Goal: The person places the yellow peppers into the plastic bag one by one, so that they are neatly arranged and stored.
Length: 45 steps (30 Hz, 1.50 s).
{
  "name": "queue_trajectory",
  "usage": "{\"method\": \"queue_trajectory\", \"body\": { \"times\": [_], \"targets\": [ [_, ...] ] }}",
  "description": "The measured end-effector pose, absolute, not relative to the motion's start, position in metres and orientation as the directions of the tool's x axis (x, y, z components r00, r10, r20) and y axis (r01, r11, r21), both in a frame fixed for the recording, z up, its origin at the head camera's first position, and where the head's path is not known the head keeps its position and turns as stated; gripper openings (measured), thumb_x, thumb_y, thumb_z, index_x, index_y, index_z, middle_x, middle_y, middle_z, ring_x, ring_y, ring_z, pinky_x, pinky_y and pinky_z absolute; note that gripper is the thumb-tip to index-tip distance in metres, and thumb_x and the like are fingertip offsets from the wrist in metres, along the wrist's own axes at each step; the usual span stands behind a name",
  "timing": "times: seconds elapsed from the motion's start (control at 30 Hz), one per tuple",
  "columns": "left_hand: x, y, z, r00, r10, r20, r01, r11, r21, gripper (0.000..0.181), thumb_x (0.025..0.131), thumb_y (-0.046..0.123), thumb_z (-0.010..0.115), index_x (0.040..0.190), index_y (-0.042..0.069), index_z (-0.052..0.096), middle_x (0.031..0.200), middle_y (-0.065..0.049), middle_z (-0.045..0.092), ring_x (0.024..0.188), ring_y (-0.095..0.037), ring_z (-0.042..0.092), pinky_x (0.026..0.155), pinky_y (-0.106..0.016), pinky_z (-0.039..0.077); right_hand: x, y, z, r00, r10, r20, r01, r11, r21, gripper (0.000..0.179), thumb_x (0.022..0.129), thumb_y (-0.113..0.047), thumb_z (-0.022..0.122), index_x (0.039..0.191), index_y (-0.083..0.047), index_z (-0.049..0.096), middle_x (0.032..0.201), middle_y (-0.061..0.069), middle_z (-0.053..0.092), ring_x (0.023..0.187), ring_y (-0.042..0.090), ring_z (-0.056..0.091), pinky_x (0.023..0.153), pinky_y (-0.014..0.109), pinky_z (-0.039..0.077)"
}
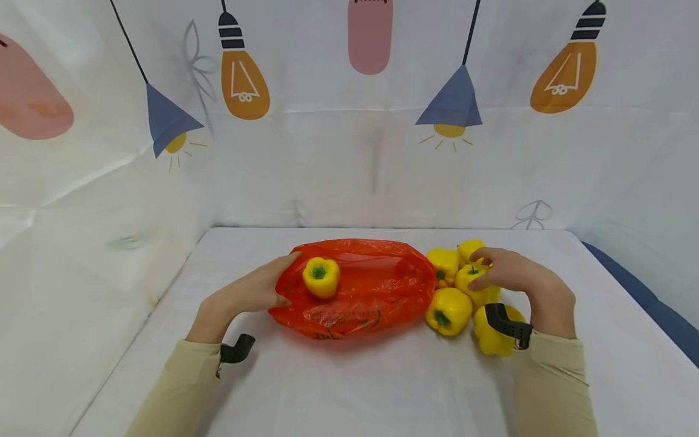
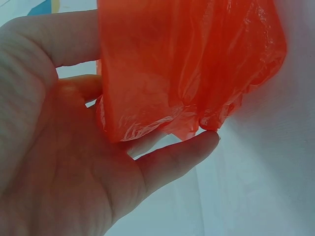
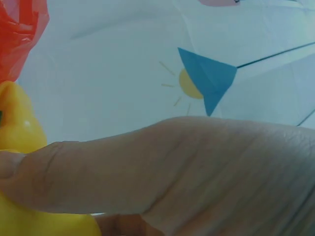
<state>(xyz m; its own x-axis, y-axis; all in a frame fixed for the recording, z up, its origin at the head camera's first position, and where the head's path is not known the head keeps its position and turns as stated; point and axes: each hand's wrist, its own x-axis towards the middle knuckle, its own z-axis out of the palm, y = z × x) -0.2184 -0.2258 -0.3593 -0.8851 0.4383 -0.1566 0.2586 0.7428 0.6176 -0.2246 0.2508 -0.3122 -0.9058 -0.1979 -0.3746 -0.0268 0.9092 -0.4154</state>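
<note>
A red plastic bag (image 1: 377, 297) lies spread on the white table, dark print along its front. My left hand (image 1: 256, 288) grips its left edge; in the left wrist view the bag's edge (image 2: 147, 73) passes between thumb and fingers. One yellow bell pepper (image 1: 321, 277) rests at the bag's left part, stem facing me. To the right of the bag, my right hand (image 1: 519, 276) holds another yellow bell pepper (image 1: 483, 296) within a group. The right wrist view shows the thumb lying across that pepper (image 3: 44, 223); the other fingers are mostly hidden.
Around the right hand are more yellow peppers: one in front (image 1: 449, 311), one behind (image 1: 443, 264), one at the far side (image 1: 469, 247) and one beneath the wrist (image 1: 494, 340). A white printed sheet (image 1: 327, 164) stands behind the table. Dark blue fabric (image 1: 644, 297) lies past the right edge.
</note>
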Motion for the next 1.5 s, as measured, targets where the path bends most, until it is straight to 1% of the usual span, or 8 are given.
{"method": "queue_trajectory", "body": {
  "times": [0.3,0.53,0.67,0.8,0.9,1.03,1.33,1.5],
  "targets": [
    [-0.219,-0.224,-0.359,-0.882,0.447,-0.15,0.262,0.728,0.634,0.09,0.082,0.001,0.071,0.158,0.014,0.024,0.16,-0.01,0.033,0.144,-0.035,0.035,0.109,-0.056,0.045,-0.226,0.249,-0.323,-0.877,-0.152,-0.456,0.056,0.91,-0.411,0.093,0.082,-0.044,0.073,0.153,-0.002,0.03,0.154,0.033,0.029,0.133,0.053,0.034,0.106,0.074,0.032],
    [-0.218,-0.223,-0.358,-0.881,0.443,-0.165,0.251,0.734,0.631,0.09,0.082,0.001,0.07,0.158,0.013,0.024,0.161,-0.01,0.033,0.144,-0.036,0.035,0.11,-0.057,0.044,-0.226,0.247,-0.322,-0.89,-0.182,-0.418,0.007,0.912,-0.41,0.086,0.082,-0.039,0.073,0.152,-0.006,0.035,0.155,0.032,0.031,0.132,0.052,0.036,0.104,0.074,0.034],
    [-0.217,-0.223,-0.356,-0.885,0.433,-0.171,0.242,0.741,0.626,0.09,0.082,0.002,0.07,0.158,0.012,0.023,0.161,-0.011,0.032,0.145,-0.036,0.034,0.11,-0.056,0.044,-0.225,0.245,-0.316,-0.913,-0.205,-0.353,-0.042,0.908,-0.417,0.081,0.081,-0.034,0.074,0.15,-0.012,0.039,0.152,0.028,0.038,0.127,0.047,0.043,0.1,0.072,0.039],
    [-0.216,-0.222,-0.355,-0.887,0.431,-0.167,0.245,0.743,0.622,0.09,0.082,0.002,0.07,0.158,0.012,0.024,0.161,-0.011,0.033,0.144,-0.036,0.035,0.11,-0.056,0.044,-0.223,0.242,-0.308,-0.937,-0.238,-0.255,-0.1,0.884,-0.457,0.079,0.08,-0.027,0.075,0.149,-0.011,0.04,0.149,0.024,0.044,0.123,0.043,0.046,0.099,0.07,0.042],
    [-0.216,-0.222,-0.355,-0.886,0.433,-0.167,0.244,0.741,0.626,0.089,0.082,0.002,0.07,0.158,0.012,0.024,0.161,-0.011,0.033,0.144,-0.036,0.035,0.11,-0.056,0.044,-0.22,0.239,-0.302,-0.95,-0.258,-0.174,-0.147,0.864,-0.482,0.079,0.08,-0.023,0.075,0.149,-0.01,0.039,0.15,0.023,0.043,0.124,0.042,0.046,0.101,0.07,0.042],
    [-0.217,-0.222,-0.356,-0.887,0.428,-0.172,0.24,0.747,0.62,0.09,0.083,0.003,0.071,0.158,0.012,0.023,0.161,-0.011,0.032,0.145,-0.035,0.035,0.111,-0.057,0.042,-0.217,0.233,-0.295,-0.961,-0.258,-0.098,-0.173,0.84,-0.515,0.078,0.082,-0.02,0.074,0.151,-0.014,0.037,0.151,0.018,0.042,0.125,0.039,0.044,0.103,0.067,0.042],
    [-0.216,-0.223,-0.357,-0.888,0.427,-0.169,0.242,0.749,0.617,0.089,0.084,0.003,0.07,0.159,0.012,0.022,0.161,-0.01,0.032,0.145,-0.035,0.034,0.113,-0.058,0.04,-0.218,0.21,-0.289,-0.958,-0.282,0.058,-0.255,0.739,-0.624,0.079,0.086,-0.026,0.075,0.153,-0.024,0.035,0.154,0.013,0.039,0.128,0.035,0.044,0.107,0.063,0.041],
    [-0.216,-0.223,-0.356,-0.889,0.424,-0.172,0.243,0.756,0.608,0.089,0.084,0.004,0.07,0.159,0.012,0.021,0.162,-0.011,0.031,0.147,-0.035,0.032,0.116,-0.059,0.035,-0.222,0.189,-0.293,-0.944,-0.3,0.135,-0.312,0.685,-0.658,0.08,0.087,-0.025,0.075,0.154,-0.025,0.032,0.153,0.011,0.039,0.126,0.033,0.045,0.108,0.059,0.043]
  ]
}}
